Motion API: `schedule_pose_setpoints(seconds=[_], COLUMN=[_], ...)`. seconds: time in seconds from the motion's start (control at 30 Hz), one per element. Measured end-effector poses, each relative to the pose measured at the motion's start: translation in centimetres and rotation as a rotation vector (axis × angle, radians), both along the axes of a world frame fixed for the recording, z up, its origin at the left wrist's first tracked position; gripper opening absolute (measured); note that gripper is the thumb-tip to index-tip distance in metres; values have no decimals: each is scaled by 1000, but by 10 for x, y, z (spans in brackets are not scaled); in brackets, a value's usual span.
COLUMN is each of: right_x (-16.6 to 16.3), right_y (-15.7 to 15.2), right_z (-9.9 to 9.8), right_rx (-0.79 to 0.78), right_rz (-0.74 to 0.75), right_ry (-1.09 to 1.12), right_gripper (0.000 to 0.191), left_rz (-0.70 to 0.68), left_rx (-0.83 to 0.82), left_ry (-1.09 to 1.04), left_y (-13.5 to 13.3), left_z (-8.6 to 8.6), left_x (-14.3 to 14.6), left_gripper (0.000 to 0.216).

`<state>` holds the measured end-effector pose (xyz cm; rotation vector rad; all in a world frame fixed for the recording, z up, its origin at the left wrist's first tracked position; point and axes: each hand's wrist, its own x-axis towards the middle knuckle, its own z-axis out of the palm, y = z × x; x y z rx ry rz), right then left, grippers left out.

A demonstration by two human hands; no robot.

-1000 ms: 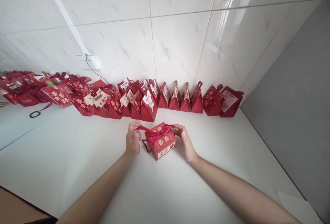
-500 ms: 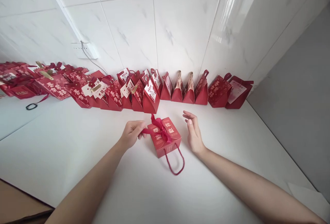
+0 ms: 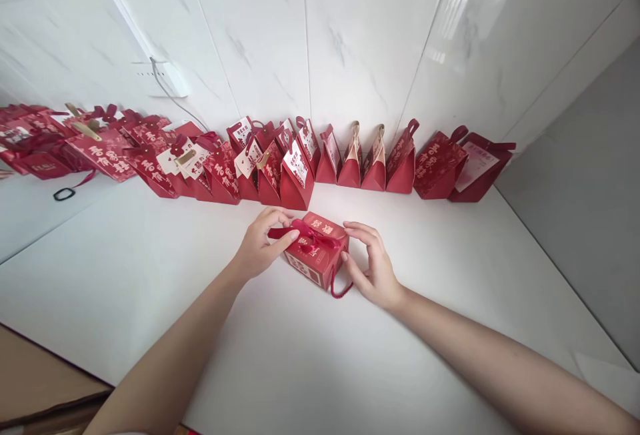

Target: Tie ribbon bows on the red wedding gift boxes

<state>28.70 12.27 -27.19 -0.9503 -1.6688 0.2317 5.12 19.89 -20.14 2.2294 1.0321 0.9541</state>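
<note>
A small red gift box [image 3: 314, 260] with gold characters, a pink-red ribbon bow on top and a red cord handle rests on the white table [image 3: 310, 355], held between both hands. My left hand [image 3: 260, 248] grips its left side, fingers curled over the ribbon end. My right hand [image 3: 373, 267] clasps the right side, fingers wrapped round the box by the cord handle.
A long row of red gift bags [image 3: 280, 165] and boxes stands along the tiled wall [image 3: 350, 41], from far left to a pair at the right [image 3: 463, 165]. A white socket with a cable [image 3: 170, 78] is on the wall. A black loop [image 3: 63, 193] lies at left.
The box has been turned; its cord handle, stretched toward me half a second ago, is now tucked by my right hand. My right hand, open and off the box then, has closed on it.
</note>
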Motion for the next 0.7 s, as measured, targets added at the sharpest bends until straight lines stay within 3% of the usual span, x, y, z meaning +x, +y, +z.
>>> schedule_pose_setpoints(seconds=[0.17,0.3,0.4,0.57,0.7], right_x=[0,-3,-8,-11,-7], right_y=[0,-7,-14,-16,-12], right_z=[2,4,2,-1,1], right_rx=[14,223,344,404,343], right_rz=[-139,-138,-52,20,62], right_ry=[0,-61,-183,-294,-271], right_gripper=[39,41,44,45,48], left_rz=[-104,-193,-261,-333,-403], left_rx=[5,389,534,520,387], left_ry=[49,89,190,362,300], left_y=[-9,-19,-28,-40,-41], left_z=[15,22,23,20,18], left_x=[-6,-5,-2,4,7], left_gripper=[21,11,8,4,8])
